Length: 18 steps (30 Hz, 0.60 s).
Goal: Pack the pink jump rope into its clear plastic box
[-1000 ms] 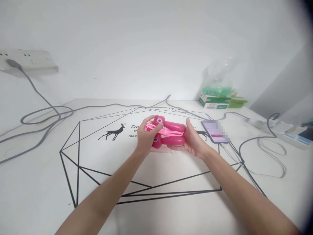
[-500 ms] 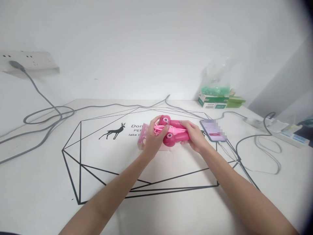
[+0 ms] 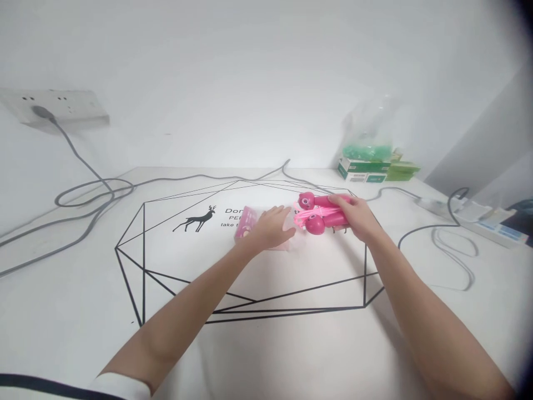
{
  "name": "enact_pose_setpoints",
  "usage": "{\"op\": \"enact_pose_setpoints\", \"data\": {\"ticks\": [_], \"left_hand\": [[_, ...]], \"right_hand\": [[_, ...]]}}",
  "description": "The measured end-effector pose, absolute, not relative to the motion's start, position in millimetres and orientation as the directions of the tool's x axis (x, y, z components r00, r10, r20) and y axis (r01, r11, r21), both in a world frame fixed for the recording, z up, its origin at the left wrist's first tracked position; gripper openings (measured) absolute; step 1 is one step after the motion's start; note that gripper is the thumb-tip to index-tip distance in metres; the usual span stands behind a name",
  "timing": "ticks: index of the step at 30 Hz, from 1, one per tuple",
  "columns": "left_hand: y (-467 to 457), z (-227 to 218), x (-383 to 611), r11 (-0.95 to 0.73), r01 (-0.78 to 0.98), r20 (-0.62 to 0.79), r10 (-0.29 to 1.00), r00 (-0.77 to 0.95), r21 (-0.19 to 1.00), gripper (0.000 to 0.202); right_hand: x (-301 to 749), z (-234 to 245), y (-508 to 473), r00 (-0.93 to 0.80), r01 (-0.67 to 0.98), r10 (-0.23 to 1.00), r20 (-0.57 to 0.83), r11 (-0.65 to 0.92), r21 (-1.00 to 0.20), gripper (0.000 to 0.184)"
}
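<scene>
A pink skipping rope (image 3: 318,214) is in my right hand (image 3: 353,214), whose fingers are closed round its two handles. The handles lie side by side, their round animal-shaped heads pointing left, with the lighter pink cord bundled between them. My left hand (image 3: 272,226) holds nothing I can see; its fingers are stretched out and the thumb is apart. It lies over a pink and clear plastic box (image 3: 245,225), just left of the rope. Much of the box is hidden under that hand, and I cannot tell how firmly they touch.
The white table (image 3: 266,350) bears black line patterns and a deer print. A grey cable (image 3: 200,176) runs along the back from a wall socket (image 3: 70,108). Green and white boxes (image 3: 362,169) with a plastic bag (image 3: 368,141) stand back right, near a power strip (image 3: 491,225).
My left hand has let go of the skipping rope and now lies spread over the box. My right hand has moved right with the rope, and the phone there is now hidden.
</scene>
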State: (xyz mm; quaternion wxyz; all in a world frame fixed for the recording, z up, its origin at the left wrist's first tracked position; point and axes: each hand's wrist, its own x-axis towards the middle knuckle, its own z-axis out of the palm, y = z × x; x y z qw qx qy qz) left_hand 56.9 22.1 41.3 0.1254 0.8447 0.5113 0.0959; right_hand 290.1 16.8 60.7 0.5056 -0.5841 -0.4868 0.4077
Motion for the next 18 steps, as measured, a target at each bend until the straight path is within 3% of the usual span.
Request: {"op": "enact_pose_setpoints", "data": {"ticks": [9, 18], "left_hand": [[34, 37, 103, -0.349, 0.922, -0.192, 0.906, 0.378, 0.166, 0.093], [28, 34, 93, -0.408, 0.893, -0.087, 0.899, 0.43, 0.192, 0.079]], "right_hand": [[295, 64, 14, 0.187, 0.258, 0.979, 0.076, 0.026, -0.966, 0.036], [295, 72, 11, 0.2, 0.216, 0.973, 0.114, 0.07, -0.974, 0.035]]}}
